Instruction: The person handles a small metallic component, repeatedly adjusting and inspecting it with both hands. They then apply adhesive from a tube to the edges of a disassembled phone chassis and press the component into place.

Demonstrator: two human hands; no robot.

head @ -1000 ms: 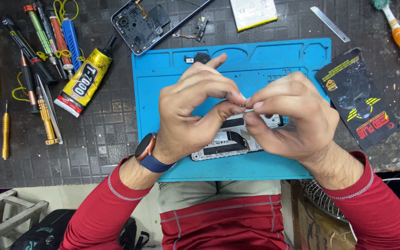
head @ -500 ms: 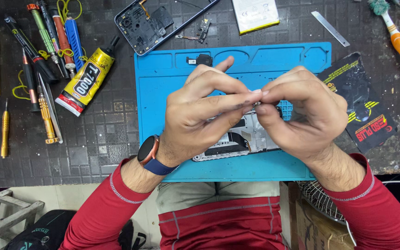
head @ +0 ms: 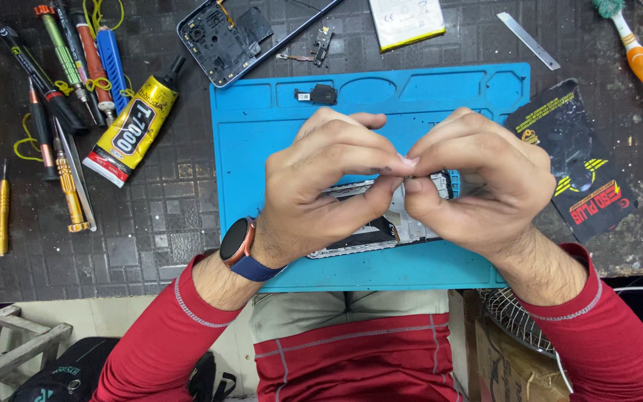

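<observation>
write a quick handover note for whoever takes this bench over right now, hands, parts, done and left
Left hand and right hand: fingertips pinched together above the opened phone assembly, on something too small to make out.
The assembly lies on the blue mat, partly under both hands.
Small black component sits loose in a mat compartment.
Off the mat: stripped phone frame, battery, glue tube, screwdrivers, black pouch.
Done: the phone is apart, battery out.
Left: the pinched piece is not yet set down; frame, battery and assembly lie separate.
</observation>
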